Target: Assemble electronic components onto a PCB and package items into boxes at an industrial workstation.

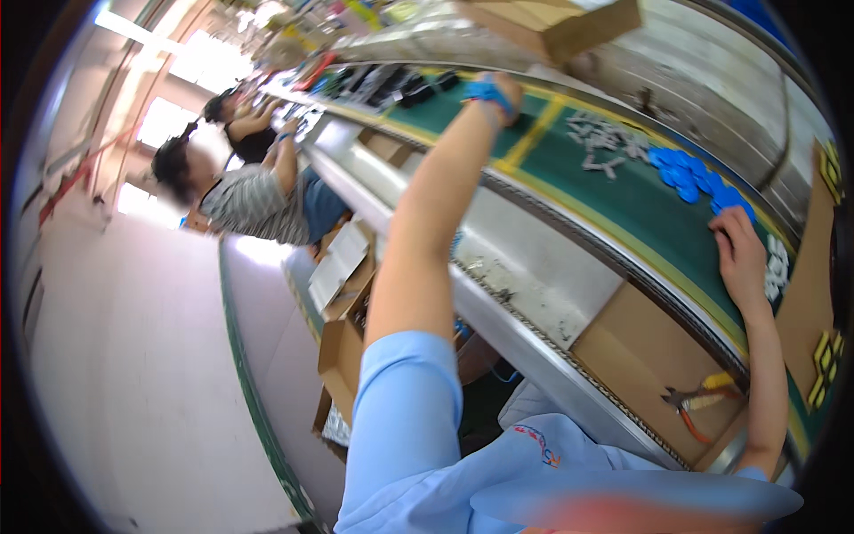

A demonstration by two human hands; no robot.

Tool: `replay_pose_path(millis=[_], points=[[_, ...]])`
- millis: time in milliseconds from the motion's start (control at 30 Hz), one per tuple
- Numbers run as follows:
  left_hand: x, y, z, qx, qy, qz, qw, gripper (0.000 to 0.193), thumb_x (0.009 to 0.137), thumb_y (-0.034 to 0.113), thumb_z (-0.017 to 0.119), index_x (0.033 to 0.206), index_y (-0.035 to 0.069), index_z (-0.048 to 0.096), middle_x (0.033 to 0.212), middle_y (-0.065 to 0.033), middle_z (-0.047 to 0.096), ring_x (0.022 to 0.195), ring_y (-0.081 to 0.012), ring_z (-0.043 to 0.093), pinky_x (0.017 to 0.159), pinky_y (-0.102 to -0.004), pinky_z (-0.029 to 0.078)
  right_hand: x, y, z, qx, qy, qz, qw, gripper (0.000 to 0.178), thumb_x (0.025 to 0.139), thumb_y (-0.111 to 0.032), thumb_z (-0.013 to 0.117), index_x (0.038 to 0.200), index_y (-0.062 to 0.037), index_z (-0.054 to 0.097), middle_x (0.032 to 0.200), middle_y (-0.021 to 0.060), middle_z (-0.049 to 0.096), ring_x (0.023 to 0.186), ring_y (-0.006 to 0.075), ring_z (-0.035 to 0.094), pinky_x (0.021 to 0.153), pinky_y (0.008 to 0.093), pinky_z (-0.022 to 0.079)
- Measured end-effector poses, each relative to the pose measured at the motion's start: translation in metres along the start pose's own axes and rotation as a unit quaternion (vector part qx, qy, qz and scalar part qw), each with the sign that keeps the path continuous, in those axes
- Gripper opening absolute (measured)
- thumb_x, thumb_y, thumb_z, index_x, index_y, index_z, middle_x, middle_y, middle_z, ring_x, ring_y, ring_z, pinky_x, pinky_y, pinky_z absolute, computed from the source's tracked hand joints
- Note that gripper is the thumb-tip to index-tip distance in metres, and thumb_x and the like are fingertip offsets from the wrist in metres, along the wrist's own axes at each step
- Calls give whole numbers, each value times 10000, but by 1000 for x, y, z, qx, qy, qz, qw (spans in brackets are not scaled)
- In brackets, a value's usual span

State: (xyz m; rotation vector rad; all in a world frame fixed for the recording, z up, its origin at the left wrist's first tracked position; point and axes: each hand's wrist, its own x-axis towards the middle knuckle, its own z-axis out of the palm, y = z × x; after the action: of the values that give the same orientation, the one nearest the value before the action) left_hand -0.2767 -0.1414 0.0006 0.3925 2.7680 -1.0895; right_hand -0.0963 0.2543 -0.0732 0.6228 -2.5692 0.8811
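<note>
My left arm stretches far out over the green conveyor belt (587, 191). My left hand (509, 96) is at the belt's far side, with a blue band (485, 91) round the wrist. Its fingers are mostly hidden behind the hand, so any hold is unclear. Black parts (418, 91) lie on the belt just left of it. On the right, my right hand (744, 258) rests low over the belt with bent fingers apart. Its fingertips are at the near end of a row of blue round pieces (689, 173). White small parts (777, 267) lie beside that hand, and grey branching parts (605, 138) lie farther along.
Below the belt, a metal trough (534, 258) holds scraps, and a cardboard-lined section (640, 356) holds cutting pliers (689, 405). Cardboard with yellow-black pieces (827, 365) stands at the right. A carton (569, 27) sits beyond the belt. Two people work at the left; open boxes (342, 356) stand nearer.
</note>
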Motion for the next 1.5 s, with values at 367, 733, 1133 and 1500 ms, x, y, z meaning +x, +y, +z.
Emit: replay_pose_path(millis=[367,733,1133,1500], points=[[-3,6,6,-148,22,-29,988,465,765,239,624,1195,69,583,1068,-169,676,991,-315,655,800,-439,534,-2,7,2,15,-20,4,1000,98,860,49,521,937,-11,525,967,109,522,849,306,582,731,334,457],[-27,-7,26,-353,32,-64,933,565,763,368,723,1161,27,512,958,-184,668,816,-318,666,669,-406,548,2,5,2,12,-26,-4,1000,113,863,36,521,963,-18,528,989,107,521,864,287,576,759,309,452],[-10,-12,35,-260,-29,-11,965,645,752,436,708,1291,114,563,1234,-185,562,1109,-345,575,918,-408,489,3,-9,-2,19,-18,3,1000,112,850,4,560,951,-44,564,1002,86,556,853,307,596,727,361,468],[-12,-8,17,-334,121,36,934,630,655,217,773,1232,55,577,1134,-219,619,1085,-364,580,939,-398,470,0,0,-4,12,-17,19,1000,122,845,3,563,953,-54,567,995,78,553,860,303,592,733,366,467]])
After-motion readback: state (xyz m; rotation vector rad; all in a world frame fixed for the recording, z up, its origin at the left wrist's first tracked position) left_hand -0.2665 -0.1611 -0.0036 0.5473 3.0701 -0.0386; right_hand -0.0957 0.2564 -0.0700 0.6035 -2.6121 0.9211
